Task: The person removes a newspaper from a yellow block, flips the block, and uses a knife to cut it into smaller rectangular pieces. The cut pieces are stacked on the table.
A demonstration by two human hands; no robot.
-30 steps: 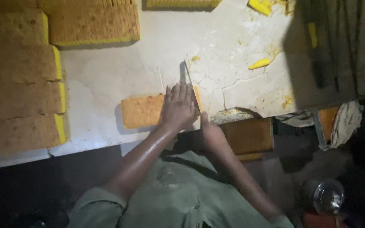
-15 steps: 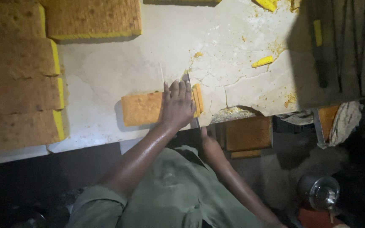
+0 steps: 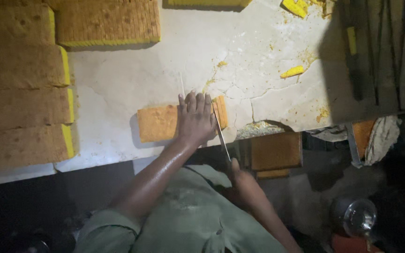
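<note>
**Cake block under the knife, 1 view**

Head view: left hand (image 3: 195, 119) pressed flat, fingers spread, on orange cake block (image 3: 158, 122) at the counter (image 3: 132, 84) edge. Right hand (image 3: 240, 180) wrapped around the knife (image 3: 221, 133), blade just right of the fingertips. Likely soft, crumbly; hold broad and light.

Across the sequence I am drawing the knife (image 3: 221, 133) back toward my body: its tip, formerly beyond the cake slab (image 3: 158, 122), is now lying within the cut, and my right hand (image 3: 240, 180) is dropping below the counter edge (image 3: 118, 159).
</note>
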